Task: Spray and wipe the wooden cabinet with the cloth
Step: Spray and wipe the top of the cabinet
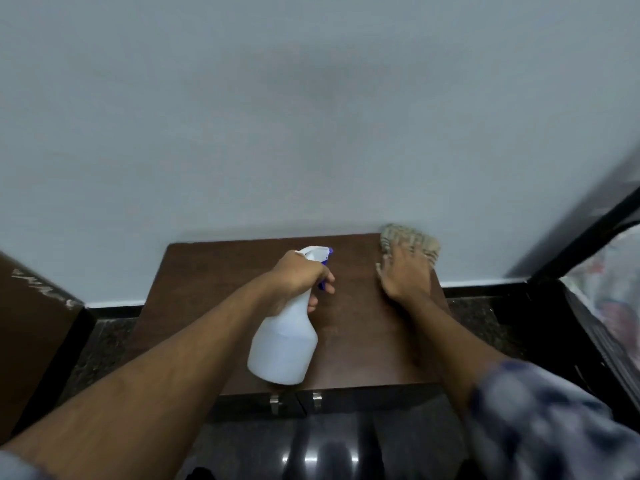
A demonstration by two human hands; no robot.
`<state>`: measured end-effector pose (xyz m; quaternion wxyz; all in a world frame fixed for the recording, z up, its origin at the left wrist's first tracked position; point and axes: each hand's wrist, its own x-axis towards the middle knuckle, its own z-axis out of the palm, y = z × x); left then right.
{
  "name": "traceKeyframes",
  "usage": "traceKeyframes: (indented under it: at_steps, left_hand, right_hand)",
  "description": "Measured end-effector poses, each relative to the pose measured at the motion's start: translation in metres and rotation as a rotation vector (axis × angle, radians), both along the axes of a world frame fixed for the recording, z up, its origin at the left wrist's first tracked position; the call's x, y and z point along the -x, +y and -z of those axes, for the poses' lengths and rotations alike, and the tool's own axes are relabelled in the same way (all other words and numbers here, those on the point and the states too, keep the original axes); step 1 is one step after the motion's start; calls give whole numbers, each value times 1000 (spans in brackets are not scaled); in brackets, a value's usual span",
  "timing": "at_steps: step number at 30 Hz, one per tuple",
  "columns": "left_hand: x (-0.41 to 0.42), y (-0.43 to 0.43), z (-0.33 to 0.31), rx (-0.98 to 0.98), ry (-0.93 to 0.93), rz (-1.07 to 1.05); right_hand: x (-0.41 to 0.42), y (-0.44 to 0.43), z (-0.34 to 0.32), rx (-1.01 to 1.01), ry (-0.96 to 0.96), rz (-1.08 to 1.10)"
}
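The dark brown wooden cabinet (356, 327) stands against the wall below me. My left hand (299, 277) grips the neck of a white spray bottle (284, 344) with a blue trigger, held above the cabinet top, nozzle aimed toward the wall. My right hand (407, 271) lies flat, fingers spread, pressing a beige striped cloth (420, 239) onto the cabinet's back right corner. Most of the cloth is hidden under my fingers.
A pale grey wall (311, 116) rises right behind the cabinet. Two metal door handles (294, 400) show on its front edge. A brown piece of furniture (31, 327) stands at the left, a dark frame with patterned fabric (609, 289) at the right. Glossy dark floor lies below.
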<state>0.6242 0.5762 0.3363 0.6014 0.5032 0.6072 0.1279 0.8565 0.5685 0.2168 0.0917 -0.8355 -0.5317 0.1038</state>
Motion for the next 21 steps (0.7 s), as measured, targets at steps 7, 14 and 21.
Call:
traceKeyframes:
  at_steps: [7, 14, 21]
  left_hand:
    - [-16, -6, 5, 40, -21, 45]
    - [-22, -33, 8, 19, -19, 95]
    - [-25, -85, 24, 21, 12, 121]
  right_hand:
    - [-12, -23, 12, -100, -20, -394]
    - [4, -73, 5, -54, 23, -482]
    - [4, -95, 5, 0, -26, -201]
